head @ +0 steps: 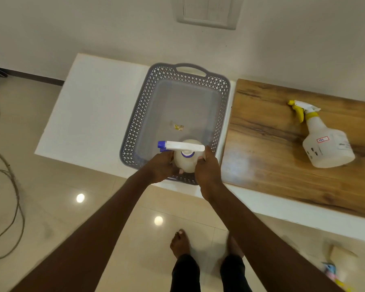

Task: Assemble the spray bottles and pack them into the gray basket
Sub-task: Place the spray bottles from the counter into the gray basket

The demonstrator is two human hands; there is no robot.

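We hold the blue-headed spray bottle [187, 159] upright over the near end of the gray basket [175, 121], which sits on the white worktop [89, 114] toward its right edge. Our left hand [161, 166] curls round the bottle's left flank and our right hand [207, 167] clamps the right flank, thumb up near the white trigger head [182, 146], whose blue nozzle points left. So both hands are closed on the bottle body, not on the head. Whether the bottle's base touches the basket floor we cannot tell.

The bottle looks like thin, translucent plastic, and we judge it empty and light, with walls that may give if squeezed hard. Its rounded shoulder looks smooth and could slip, so the broad lower body is the safer place to take hold. The trigger head seems a poor handle, since it might twist on its blue collar [187, 153].

A small yellow scrap [178, 127] lies on the basket floor. The yellow-headed spray bottle [322, 140] lies on its side on the wooden worktop [272, 148] toward its far right, well apart from the basket and not yet packed.
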